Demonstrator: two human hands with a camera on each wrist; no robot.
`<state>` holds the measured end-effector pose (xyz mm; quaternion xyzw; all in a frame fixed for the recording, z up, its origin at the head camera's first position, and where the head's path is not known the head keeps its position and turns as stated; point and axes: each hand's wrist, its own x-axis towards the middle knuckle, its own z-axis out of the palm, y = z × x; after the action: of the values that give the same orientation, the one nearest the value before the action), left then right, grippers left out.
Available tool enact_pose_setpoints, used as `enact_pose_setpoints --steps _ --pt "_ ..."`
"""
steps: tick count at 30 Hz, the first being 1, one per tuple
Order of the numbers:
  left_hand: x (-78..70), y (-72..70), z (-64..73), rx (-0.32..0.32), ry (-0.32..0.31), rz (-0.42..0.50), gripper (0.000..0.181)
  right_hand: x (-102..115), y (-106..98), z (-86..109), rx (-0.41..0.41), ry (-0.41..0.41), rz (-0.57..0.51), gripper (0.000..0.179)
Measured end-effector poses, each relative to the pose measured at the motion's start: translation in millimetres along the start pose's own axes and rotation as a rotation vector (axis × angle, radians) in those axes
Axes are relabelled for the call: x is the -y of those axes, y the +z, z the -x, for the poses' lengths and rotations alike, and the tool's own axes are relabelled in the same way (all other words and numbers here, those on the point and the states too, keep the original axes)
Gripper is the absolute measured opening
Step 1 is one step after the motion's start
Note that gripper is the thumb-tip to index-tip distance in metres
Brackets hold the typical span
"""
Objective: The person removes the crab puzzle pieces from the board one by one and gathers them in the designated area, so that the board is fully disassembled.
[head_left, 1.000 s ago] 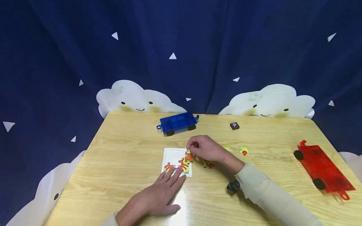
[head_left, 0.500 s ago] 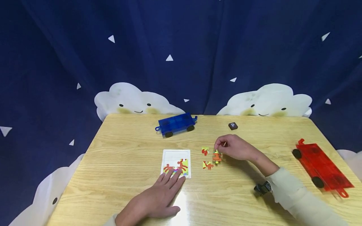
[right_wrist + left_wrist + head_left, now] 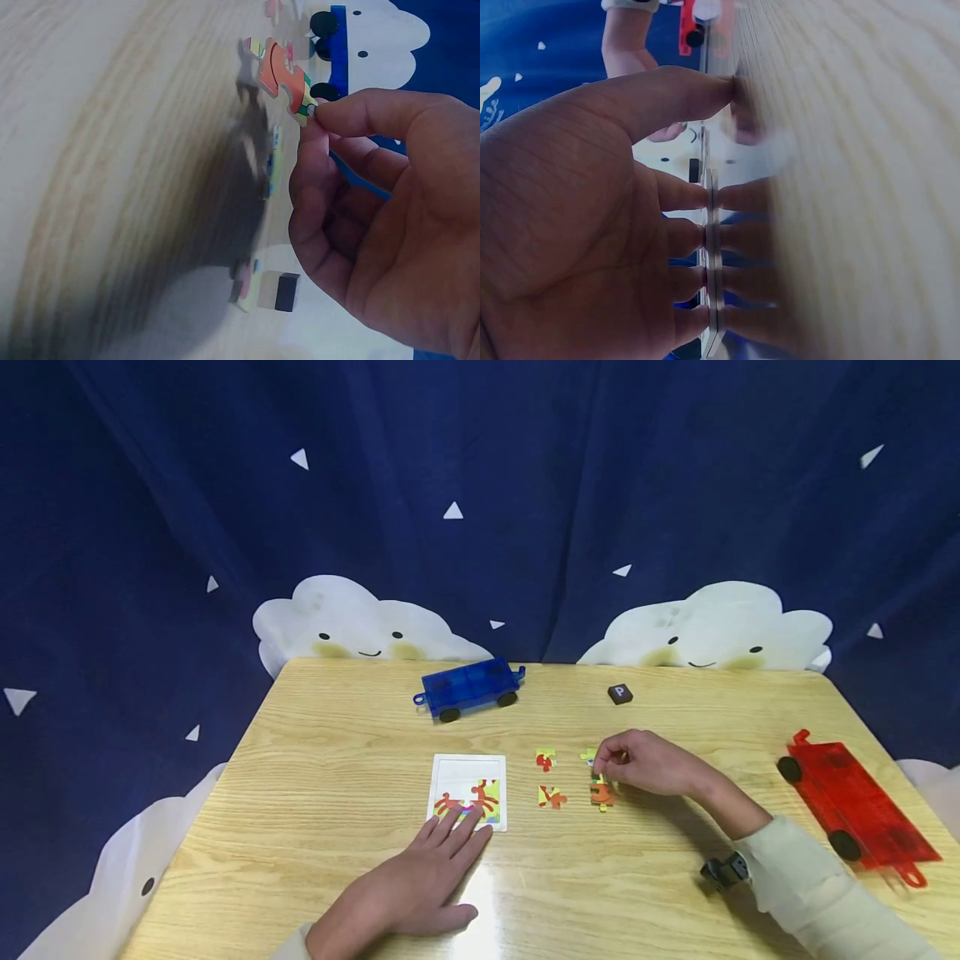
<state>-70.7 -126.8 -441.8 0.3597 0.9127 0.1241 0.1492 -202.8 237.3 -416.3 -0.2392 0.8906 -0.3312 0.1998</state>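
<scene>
My right hand (image 3: 652, 764) pinches an orange jigsaw piece (image 3: 602, 793) between thumb and index finger, held up off the tabletop in the right wrist view. To its left lie two loose jigsaw pieces, a red-and-yellow one (image 3: 545, 760) and an orange-and-yellow one (image 3: 553, 797). Another loose piece (image 3: 588, 756) shows partly behind the hand. My left hand (image 3: 412, 881) rests with straight fingers on the lower edge of a white puzzle tray (image 3: 433, 781). Joined pieces with orange figures (image 3: 487, 797) fill the tray's lower part, partly covered by those fingers.
A blue toy wagon (image 3: 471, 687) stands behind the tray, and a red one (image 3: 858, 802) is at the right. Near the back lies a small dark block marked P (image 3: 620, 693). A dark blue curtain (image 3: 480, 510) hangs beyond the wooden table (image 3: 322, 752).
From over the tray, my right hand has moved right with the orange jigsaw piece, past the loose pieces. My left hand has stayed on the tray.
</scene>
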Motion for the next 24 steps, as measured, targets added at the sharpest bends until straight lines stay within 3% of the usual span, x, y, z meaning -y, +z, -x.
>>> enact_pose_setpoints --steps 19,24 --pt "-0.8 -0.9 0.1 -0.011 -0.003 -0.009 0.086 -7.4 4.3 -0.4 -0.054 -0.012 0.079 0.012" --pt "-0.4 -1.3 0.2 -0.013 0.001 -0.012 0.086 -4.3 7.3 -2.4 -0.074 -0.049 0.082 0.011"
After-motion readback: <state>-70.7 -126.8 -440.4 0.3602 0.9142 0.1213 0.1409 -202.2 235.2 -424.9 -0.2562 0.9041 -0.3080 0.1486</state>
